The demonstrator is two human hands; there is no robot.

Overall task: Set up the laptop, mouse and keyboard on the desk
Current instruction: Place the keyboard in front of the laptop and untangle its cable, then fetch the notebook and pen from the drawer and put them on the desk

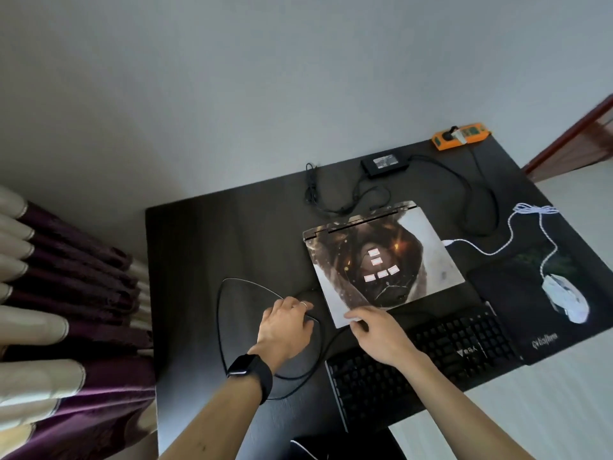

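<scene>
Laptop (381, 260) is closed and flat mid-desk (199, 244), with the keyboard (431, 356) just in front. Mouse (565, 298) sits on the pad (530, 340) to the right. Right hand (374, 336) pinches the laptop's near-left corner, fingers on the lid and thumb at the edge. Left hand (285, 323) is curled palm-down over the black cable (232, 293) beside the laptop. Fingertips are hidden, so can't tell if it's holding it.
</scene>
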